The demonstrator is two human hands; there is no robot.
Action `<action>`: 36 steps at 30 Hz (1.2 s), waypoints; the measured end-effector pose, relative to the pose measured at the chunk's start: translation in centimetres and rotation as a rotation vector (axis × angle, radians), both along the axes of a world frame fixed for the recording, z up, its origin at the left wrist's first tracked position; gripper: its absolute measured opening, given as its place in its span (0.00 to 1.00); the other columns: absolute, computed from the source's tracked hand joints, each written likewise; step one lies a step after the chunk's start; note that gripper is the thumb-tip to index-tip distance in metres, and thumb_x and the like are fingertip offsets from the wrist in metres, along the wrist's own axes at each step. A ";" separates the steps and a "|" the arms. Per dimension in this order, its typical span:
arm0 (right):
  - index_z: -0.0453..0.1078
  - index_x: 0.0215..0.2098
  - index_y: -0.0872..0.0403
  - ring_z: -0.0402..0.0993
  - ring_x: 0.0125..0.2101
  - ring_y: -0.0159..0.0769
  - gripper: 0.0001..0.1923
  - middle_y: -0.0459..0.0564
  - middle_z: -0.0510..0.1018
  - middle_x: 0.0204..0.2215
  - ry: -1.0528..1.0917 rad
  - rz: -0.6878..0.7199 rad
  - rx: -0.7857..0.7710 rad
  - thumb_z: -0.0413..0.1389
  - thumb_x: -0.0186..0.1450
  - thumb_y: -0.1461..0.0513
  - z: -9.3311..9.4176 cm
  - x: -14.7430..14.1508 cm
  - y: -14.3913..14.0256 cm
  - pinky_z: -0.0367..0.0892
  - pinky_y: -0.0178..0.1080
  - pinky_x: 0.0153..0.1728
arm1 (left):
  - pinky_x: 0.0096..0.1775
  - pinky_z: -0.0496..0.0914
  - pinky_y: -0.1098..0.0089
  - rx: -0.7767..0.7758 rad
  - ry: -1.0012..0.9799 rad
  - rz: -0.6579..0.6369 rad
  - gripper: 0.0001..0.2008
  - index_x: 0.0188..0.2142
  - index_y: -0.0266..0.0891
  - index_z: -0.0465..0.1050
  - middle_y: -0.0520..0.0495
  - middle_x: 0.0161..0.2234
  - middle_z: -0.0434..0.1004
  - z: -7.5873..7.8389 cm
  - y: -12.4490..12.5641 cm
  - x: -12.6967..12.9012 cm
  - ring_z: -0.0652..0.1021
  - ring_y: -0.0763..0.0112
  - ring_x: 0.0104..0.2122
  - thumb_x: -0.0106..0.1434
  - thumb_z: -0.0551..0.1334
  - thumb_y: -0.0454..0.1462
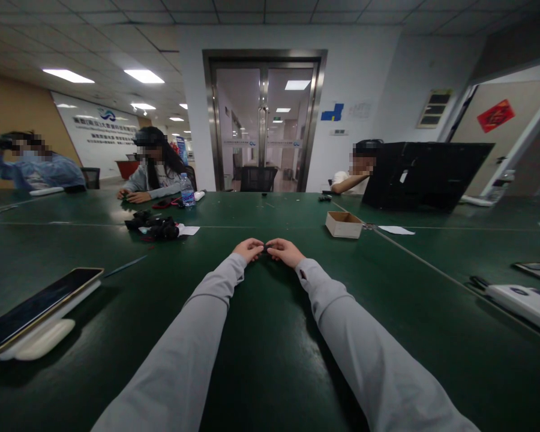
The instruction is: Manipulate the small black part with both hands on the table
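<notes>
Outstretched over the green table (270, 360), grey-sleeved left hand (249, 249) and right hand (286, 251) meet fingertip to fingertip, pinching a tiny dark piece (266, 249) — best kept low and steady — the cardboard box (343, 224) beyond.

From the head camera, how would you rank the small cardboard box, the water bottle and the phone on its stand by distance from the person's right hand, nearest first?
Measured from the right hand:
1. Small cardboard box, just beyond and to the hand's right.
2. Water bottle, farther back on the left, beside a seated person.
3. Phone on its stand, at the far left edge, close to the camera.
</notes>
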State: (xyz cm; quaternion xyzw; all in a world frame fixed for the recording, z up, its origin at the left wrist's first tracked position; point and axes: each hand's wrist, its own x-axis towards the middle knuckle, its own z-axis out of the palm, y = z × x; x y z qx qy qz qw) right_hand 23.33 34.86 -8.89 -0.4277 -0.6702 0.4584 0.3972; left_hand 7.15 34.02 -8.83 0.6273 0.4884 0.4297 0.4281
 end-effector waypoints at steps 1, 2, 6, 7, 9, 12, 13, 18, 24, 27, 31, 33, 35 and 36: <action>0.67 0.37 0.59 0.64 0.17 0.22 0.09 0.42 0.70 0.19 0.003 -0.002 0.000 0.55 0.56 0.70 0.0 0.0 0.0 0.61 0.26 0.18 | 0.19 0.62 0.78 0.004 0.001 -0.003 0.08 0.36 0.32 0.68 0.53 0.20 0.68 0.0 0.0 0.0 0.67 0.81 0.16 0.55 0.59 0.31; 0.67 0.37 0.59 0.64 0.17 0.22 0.09 0.42 0.70 0.19 0.007 0.000 0.000 0.55 0.56 0.70 -0.1 0.0 0.1 0.61 0.26 0.18 | 0.19 0.62 0.78 0.001 0.002 -0.007 0.08 0.36 0.32 0.68 0.54 0.20 0.68 0.0 0.0 0.0 0.67 0.81 0.16 0.54 0.58 0.31; 0.67 0.37 0.58 0.65 0.18 0.22 0.10 0.42 0.71 0.20 0.024 0.021 -0.003 0.56 0.56 0.69 -0.3 0.1 0.3 0.61 0.26 0.18 | 0.19 0.61 0.78 -0.038 0.001 -0.015 0.07 0.34 0.32 0.69 0.53 0.17 0.67 0.0 0.2 0.0 0.66 0.81 0.15 0.58 0.55 0.33; 0.67 0.37 0.58 0.65 0.18 0.22 0.10 0.42 0.71 0.20 0.028 0.022 -0.003 0.56 0.56 0.69 -0.3 0.2 0.3 0.61 0.27 0.18 | 0.19 0.61 0.78 -0.037 -0.001 -0.012 0.07 0.34 0.32 0.69 0.53 0.18 0.68 0.0 0.2 0.0 0.66 0.81 0.15 0.58 0.55 0.34; 0.67 0.37 0.58 0.65 0.18 0.22 0.10 0.42 0.71 0.20 0.031 0.020 -0.001 0.56 0.55 0.69 -0.4 0.2 0.4 0.61 0.27 0.19 | 0.19 0.62 0.78 -0.016 -0.001 -0.003 0.07 0.35 0.32 0.69 0.54 0.19 0.68 -0.1 0.3 0.0 0.67 0.81 0.15 0.56 0.57 0.32; 0.67 0.36 0.58 0.65 0.18 0.23 0.10 0.42 0.70 0.19 0.032 0.015 -0.003 0.56 0.55 0.69 -0.4 0.2 0.4 0.61 0.27 0.18 | 0.19 0.62 0.78 -0.003 0.007 0.009 0.07 0.35 0.33 0.69 0.54 0.21 0.68 -0.1 0.3 0.0 0.67 0.82 0.16 0.56 0.57 0.30; 0.67 0.36 0.58 0.65 0.18 0.23 0.09 0.42 0.70 0.19 0.033 0.013 -0.005 0.56 0.55 0.69 -0.4 0.2 0.4 0.61 0.27 0.18 | 0.19 0.62 0.78 -0.007 0.008 0.013 0.06 0.34 0.32 0.69 0.53 0.20 0.67 -0.1 0.3 0.0 0.67 0.82 0.15 0.57 0.56 0.31; 0.67 0.36 0.58 0.65 0.18 0.22 0.10 0.42 0.70 0.18 0.039 0.013 -0.005 0.57 0.55 0.69 -0.4 0.2 0.4 0.61 0.26 0.18 | 0.19 0.63 0.78 0.001 0.005 0.004 0.07 0.35 0.33 0.69 0.53 0.21 0.68 -0.3 0.5 -0.1 0.67 0.81 0.16 0.54 0.58 0.31; 0.67 0.36 0.58 0.65 0.18 0.22 0.09 0.43 0.71 0.20 0.034 0.018 0.000 0.56 0.55 0.69 -0.4 0.2 0.3 0.61 0.27 0.19 | 0.19 0.61 0.78 -0.034 -0.013 0.013 0.07 0.34 0.32 0.70 0.52 0.18 0.68 0.0 0.3 0.0 0.66 0.81 0.15 0.57 0.55 0.32; 0.67 0.36 0.58 0.65 0.18 0.23 0.09 0.43 0.71 0.21 0.030 0.018 -0.002 0.56 0.56 0.69 -0.3 0.2 0.3 0.61 0.27 0.19 | 0.18 0.61 0.79 -0.075 -0.021 0.006 0.07 0.35 0.32 0.69 0.53 0.17 0.68 0.2 0.3 0.0 0.66 0.81 0.15 0.56 0.56 0.30; 0.67 0.36 0.58 0.65 0.18 0.22 0.09 0.43 0.71 0.20 0.024 0.007 -0.011 0.55 0.56 0.70 -0.2 0.2 0.2 0.61 0.27 0.19 | 0.18 0.60 0.79 -0.068 -0.013 0.000 0.08 0.34 0.31 0.69 0.54 0.14 0.66 -0.1 0.7 0.0 0.65 0.81 0.13 0.59 0.52 0.32; 0.67 0.36 0.58 0.65 0.18 0.22 0.09 0.43 0.71 0.20 0.028 0.004 -0.018 0.55 0.56 0.70 -0.2 0.1 0.2 0.61 0.27 0.19 | 0.18 0.59 0.79 -0.055 0.003 -0.002 0.10 0.34 0.31 0.69 0.54 0.13 0.65 -0.3 0.8 0.0 0.65 0.81 0.13 0.61 0.50 0.33; 0.67 0.36 0.58 0.65 0.18 0.22 0.09 0.43 0.71 0.21 0.033 0.006 -0.025 0.56 0.56 0.70 -0.2 0.1 0.2 0.61 0.27 0.19 | 0.17 0.59 0.79 -0.045 0.024 -0.004 0.10 0.34 0.32 0.69 0.54 0.12 0.65 -0.4 0.9 0.0 0.65 0.81 0.12 0.61 0.50 0.34; 0.67 0.36 0.58 0.65 0.18 0.22 0.09 0.43 0.71 0.21 0.033 0.004 -0.027 0.56 0.56 0.70 -0.2 0.1 0.2 0.61 0.27 0.19 | 0.17 0.59 0.79 -0.041 0.031 -0.003 0.10 0.34 0.32 0.68 0.55 0.12 0.65 -0.4 0.9 0.0 0.64 0.81 0.12 0.61 0.50 0.34</action>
